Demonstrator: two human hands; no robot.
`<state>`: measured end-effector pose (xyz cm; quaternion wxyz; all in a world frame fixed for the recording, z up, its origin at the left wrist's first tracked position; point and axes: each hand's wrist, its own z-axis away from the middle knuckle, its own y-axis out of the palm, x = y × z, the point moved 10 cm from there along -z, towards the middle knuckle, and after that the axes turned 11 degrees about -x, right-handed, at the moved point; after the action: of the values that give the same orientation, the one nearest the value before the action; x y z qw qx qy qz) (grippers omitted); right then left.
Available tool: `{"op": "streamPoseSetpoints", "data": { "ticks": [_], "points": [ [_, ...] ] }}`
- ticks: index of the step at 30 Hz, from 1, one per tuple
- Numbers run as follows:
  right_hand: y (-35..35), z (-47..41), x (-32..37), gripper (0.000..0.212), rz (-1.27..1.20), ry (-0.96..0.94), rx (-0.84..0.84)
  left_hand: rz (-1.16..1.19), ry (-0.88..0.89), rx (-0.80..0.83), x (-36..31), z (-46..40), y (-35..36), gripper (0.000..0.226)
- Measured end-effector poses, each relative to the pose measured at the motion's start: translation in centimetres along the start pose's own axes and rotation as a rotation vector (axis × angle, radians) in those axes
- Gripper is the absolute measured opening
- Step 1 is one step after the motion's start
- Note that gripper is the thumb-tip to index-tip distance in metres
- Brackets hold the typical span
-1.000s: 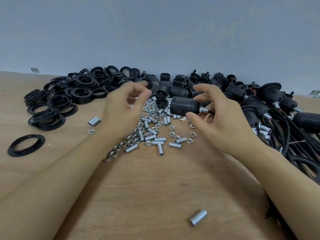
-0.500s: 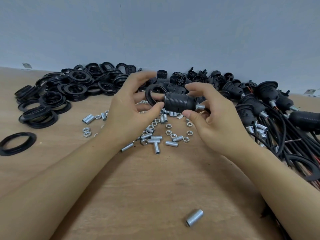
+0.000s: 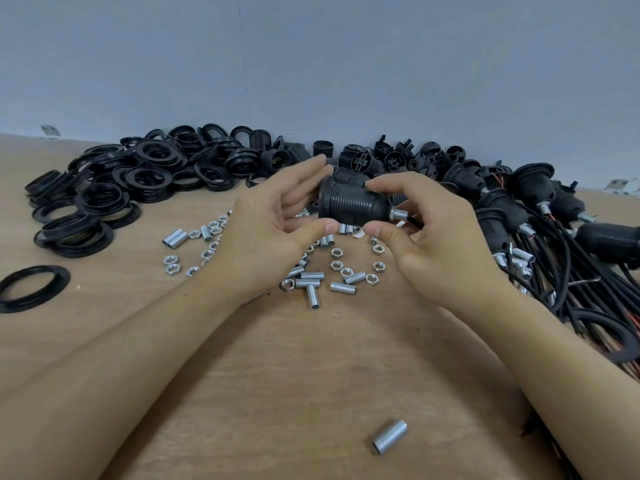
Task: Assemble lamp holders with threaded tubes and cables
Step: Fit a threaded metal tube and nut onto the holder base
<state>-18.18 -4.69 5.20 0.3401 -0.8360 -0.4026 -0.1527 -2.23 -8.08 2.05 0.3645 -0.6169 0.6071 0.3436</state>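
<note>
You hold one black lamp holder [image 3: 353, 202] in the air above the wooden table [image 3: 311, 358], between both hands. Its long axis lies left to right: the wide open mouth faces your left hand [image 3: 273, 230], the narrow end with its short threaded tube [image 3: 398, 214] faces your right hand [image 3: 433, 244].

Right hand: fingers curled over the top of the narrow end, thumb beneath, gripping the lamp holder by that end. Left hand: fingers relaxed and spread around the mouth, thumb tip just under the rim; whether it touches the rim cannot be told. A cable [image 3: 415, 223] appears to trail from the tube end toward the right, partly hidden by your fingers.

The next move, in my judgement, turns on the mouth end. The left hand is the nearer one and lies on the holder's axis, so a ring would go on from that side.

Against the frame half a second ago: the loose ring then at your left fingertips is no longer seen apart from the holder; a rim now shows at the mouth.

The pile of rings [image 3: 138, 181] lies well to the left; nuts and tubes [image 3: 332, 268] are scattered below the hands.
</note>
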Motion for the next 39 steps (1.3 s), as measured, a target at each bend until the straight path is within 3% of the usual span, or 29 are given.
{"op": "streamPoseSetpoints", "data": {
  "ticks": [6,13,29,31,35,39],
  "points": [
    [-0.2,0.0,-0.5,0.039,-0.067,0.042,-0.016,0.138,-0.020,0.054,-1.1,-0.2,0.3,0.062],
    [-0.6,0.0,-0.6,0.039,-0.255,0.123,-0.003,0.184,-0.084,-0.015,-0.8,-0.6,-0.9,0.042],
    [-0.2,0.3,3.4,0.036,-0.040,-0.347,0.090,0.210,-0.531,0.101,2.8,1.0,0.8,0.042],
    [-0.2,0.3,3.0,0.036,-0.035,-0.306,0.104,0.235,-0.516,0.090,2.6,0.9,0.7,0.037],
    [-1.1,-0.3,0.0,0.037,-0.118,-0.002,0.063,0.384,-0.408,0.114,1.2,0.2,0.6,0.030],
    [-0.5,-0.3,-0.3,0.037,-0.095,0.026,0.069,0.554,-0.381,0.060,0.3,-0.6,-0.1,0.029]
  ]
}}
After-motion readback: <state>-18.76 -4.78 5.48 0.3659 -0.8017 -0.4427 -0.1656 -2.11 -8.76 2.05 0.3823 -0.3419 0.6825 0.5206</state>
